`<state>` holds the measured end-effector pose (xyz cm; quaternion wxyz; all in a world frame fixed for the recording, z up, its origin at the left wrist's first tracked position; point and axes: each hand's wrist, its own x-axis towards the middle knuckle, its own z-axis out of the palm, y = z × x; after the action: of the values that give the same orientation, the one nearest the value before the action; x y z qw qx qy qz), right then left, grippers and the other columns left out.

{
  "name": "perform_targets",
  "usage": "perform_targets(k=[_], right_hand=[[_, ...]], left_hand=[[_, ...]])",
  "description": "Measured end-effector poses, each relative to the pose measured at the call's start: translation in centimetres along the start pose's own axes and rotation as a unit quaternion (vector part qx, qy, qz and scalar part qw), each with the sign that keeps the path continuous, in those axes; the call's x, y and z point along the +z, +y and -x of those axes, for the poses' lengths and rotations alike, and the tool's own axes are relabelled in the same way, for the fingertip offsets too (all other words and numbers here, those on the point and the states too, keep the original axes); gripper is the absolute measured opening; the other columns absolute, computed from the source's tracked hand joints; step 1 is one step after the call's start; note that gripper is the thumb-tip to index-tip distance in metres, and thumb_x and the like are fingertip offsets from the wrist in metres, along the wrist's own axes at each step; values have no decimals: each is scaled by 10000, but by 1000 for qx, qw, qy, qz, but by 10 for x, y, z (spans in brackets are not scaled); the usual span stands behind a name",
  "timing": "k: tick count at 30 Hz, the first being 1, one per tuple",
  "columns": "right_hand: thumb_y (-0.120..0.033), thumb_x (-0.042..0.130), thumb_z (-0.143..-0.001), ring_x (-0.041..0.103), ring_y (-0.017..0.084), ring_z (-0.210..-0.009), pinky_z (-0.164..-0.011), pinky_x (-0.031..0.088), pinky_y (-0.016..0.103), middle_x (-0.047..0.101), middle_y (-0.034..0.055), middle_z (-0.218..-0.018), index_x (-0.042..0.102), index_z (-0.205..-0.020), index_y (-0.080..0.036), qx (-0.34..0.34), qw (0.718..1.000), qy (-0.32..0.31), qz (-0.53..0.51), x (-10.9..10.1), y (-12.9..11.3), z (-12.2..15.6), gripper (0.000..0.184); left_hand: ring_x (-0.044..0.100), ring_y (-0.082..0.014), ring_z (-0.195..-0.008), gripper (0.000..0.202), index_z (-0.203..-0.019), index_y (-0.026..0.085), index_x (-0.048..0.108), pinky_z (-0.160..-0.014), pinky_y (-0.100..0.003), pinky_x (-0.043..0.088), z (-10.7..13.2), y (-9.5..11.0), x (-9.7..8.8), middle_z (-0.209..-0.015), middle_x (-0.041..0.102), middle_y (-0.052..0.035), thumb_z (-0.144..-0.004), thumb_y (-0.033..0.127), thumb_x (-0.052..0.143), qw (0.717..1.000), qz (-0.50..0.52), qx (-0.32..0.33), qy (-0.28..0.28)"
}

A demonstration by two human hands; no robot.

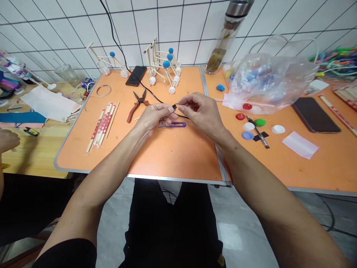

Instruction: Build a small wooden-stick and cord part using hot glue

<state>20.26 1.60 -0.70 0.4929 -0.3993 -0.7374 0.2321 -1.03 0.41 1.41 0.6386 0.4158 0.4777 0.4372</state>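
The left hand (157, 115) pinches a small black piece (174, 107) between thumb and forefinger, held up over the orange table (173, 156). The right hand (202, 113) is just beside it, thumb and forefinger bent close together near the piece; I cannot tell whether they grip anything, as a tiny shiny tip by them is too small to make out. A black cable (152, 92) comes down in front of the tiled wall (192, 22), crosses a phone (135, 77) and passes behind the fingers; whether it joins the black piece is unclear. Below the hands lies a purple-handled tool (180, 124), and pliers (136, 106) with brown grips lie open to the left of them. Further left are wrapped chopsticks (103, 124) and a thin ring (103, 90). Toward the wall stand two stick frames with blue balls (166, 64) and white wheels (171, 90). On the right, a clear plastic bag (275, 83) sits behind coloured caps (260, 122), a pen (258, 131) and a second phone (316, 114). At the far left edge, another person's hand (8, 140) is over a wooden table (44, 154)
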Motion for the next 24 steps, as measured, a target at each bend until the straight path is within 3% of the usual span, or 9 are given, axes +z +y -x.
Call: perform_targets(k=[6,12,15,17,20,22,24], right_hand=[[-615,800,-1056,647,231,-837,-824,520,402,767,50,-905,766,-923,-242,-14,1000,-8,27,2,0,-1,398],[-617,751,-1080,609,232,-830,-795,487,391,718,45,-896,700,-921,-254,-2,999,1,37,-2,2,-3,400],[-532,778,-1057,592,222,-805,-779,457,381,709,35,-878,697,-922,-249,24,999,-21,39,-11,1,-5,324],[-437,762,-1040,565,200,-760,-753,413,370,681,17,-817,701,-877,-234,45,994,-91,44,-17,-3,-5,267],[-374,673,-1044,500,173,-678,-711,334,368,586,-4,-678,642,-714,-223,68,974,-202,74,-20,-10,-3,364],[-339,673,-1015,492,171,-678,-706,313,369,573,-3,-662,599,-670,-225,64,974,-199,86,-17,-15,0,370],[-303,711,-966,526,180,-724,-719,329,363,618,5,-712,605,-692,-226,56,983,-154,79,-12,-17,1,304]], left_hand=[[680,-69,-529,189,-883,135,787,-575,-155,550,0,0,1,-845,882,-72,-956,234,930,1000,-3,-1,-4],[676,-71,-517,147,-879,128,791,-566,-166,561,0,0,-1,-806,865,-59,-989,180,874,1000,10,3,-5],[675,-76,-507,146,-875,128,780,-539,-170,545,-1,3,-3,-791,858,-55,-988,166,866,1000,22,6,4],[670,-72,-502,156,-875,132,770,-531,-165,532,-2,5,-5,-795,859,-52,-968,169,889,999,30,10,15],[663,-61,-499,174,-876,132,761,-536,-154,521,-3,7,-8,-807,863,-56,-953,180,909,999,35,15,26],[670,-63,-503,171,-877,130,763,-538,-156,523,-3,7,-8,-816,866,-65,-957,182,905,999,36,12,23],[677,-72,-505,153,-878,127,769,-532,-166,528,-3,7,-7,-815,865,-68,-967,170,886,999,38,10,14]])
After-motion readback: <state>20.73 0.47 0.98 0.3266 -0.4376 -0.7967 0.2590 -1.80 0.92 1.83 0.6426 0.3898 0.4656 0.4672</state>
